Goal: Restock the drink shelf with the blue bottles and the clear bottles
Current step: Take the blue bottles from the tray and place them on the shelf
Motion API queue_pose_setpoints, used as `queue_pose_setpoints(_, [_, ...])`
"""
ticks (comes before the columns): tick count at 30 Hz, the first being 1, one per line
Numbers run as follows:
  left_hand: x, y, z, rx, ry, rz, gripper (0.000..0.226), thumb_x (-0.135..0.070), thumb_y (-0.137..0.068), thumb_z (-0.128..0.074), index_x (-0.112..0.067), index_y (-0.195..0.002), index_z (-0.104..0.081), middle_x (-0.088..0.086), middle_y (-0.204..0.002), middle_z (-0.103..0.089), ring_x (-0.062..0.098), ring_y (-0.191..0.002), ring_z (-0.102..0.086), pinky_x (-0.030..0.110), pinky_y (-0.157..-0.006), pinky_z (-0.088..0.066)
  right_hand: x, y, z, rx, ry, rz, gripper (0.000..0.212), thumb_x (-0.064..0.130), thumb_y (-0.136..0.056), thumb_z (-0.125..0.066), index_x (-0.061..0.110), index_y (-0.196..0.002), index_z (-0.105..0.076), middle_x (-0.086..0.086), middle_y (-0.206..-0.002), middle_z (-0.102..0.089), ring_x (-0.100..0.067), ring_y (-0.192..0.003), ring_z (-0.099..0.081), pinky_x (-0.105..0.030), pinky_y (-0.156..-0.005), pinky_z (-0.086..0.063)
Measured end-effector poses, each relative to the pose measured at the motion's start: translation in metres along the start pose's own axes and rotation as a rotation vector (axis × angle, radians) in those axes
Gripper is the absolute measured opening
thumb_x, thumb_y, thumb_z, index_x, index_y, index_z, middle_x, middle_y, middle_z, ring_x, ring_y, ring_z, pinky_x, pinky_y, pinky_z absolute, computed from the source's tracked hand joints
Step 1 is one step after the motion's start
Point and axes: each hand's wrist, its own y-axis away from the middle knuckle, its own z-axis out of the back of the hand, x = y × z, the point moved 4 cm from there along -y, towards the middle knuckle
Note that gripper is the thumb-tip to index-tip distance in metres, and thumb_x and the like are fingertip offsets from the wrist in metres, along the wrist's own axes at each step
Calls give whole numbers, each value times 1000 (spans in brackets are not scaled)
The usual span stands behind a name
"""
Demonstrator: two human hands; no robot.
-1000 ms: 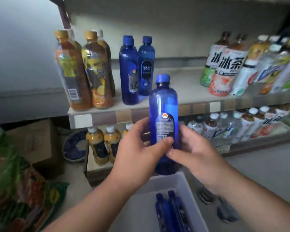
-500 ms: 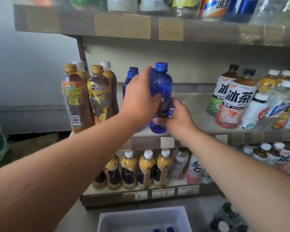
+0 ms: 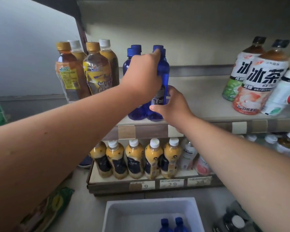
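Observation:
A blue bottle (image 3: 164,77) stands at the front of the middle shelf (image 3: 199,97), among other blue bottles (image 3: 130,61) behind and to its left. My left hand (image 3: 140,76) wraps its upper body from the left. My right hand (image 3: 171,104) holds its lower part near the label. Two more blue bottles (image 3: 171,224) lie in the white bin (image 3: 117,215) on the floor below. Clear bottles (image 3: 236,221) show dimly at the bottom right.
Tea bottles (image 3: 83,71) with orange and white caps crowd the shelf's left end. White-labelled iced tea bottles (image 3: 261,81) stand on the right. The lower shelf (image 3: 140,183) holds yellow drinks with white caps. A green printed bag (image 3: 47,210) lies on the floor at left.
The blue bottle went from in front of my chest up onto the middle shelf beside the others. Both hands followed it and stay on it.

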Motion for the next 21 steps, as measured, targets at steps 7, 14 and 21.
queue_pose_setpoints(7, [-2,44,10,-227,379,1,52,0,-83,-48,-10,-133,-54,4,-125,-64,16,-117,-59,15,-93,-42,4,5,1,-41,44,-37,66,24,-67,-83,18,-127,-56,3,-117,-67,-15,-108,-65,-32,-87,-56])
queue_pose_setpoints(14, [12,214,-111,20,885,425,31,-2,-91,-52,-12,-120,-60,-4,-117,-65,5,-113,-61,22,-102,-48,-55,130,2,-236,-102,-5,23,20,-87,-67,18,-110,-62,6,-100,-67,-7,-95,-66,-19,-87,-54])
queue_pose_setpoints(21, [-13,344,-249,417,845,914,38,-3,-98,-40,-10,-134,-52,3,-123,-57,4,-86,-55,4,-67,-41,-218,257,-19,4,44,-500,25,18,-93,-61,9,-114,-70,-2,-101,-71,-15,-94,-65,-38,-97,-52])
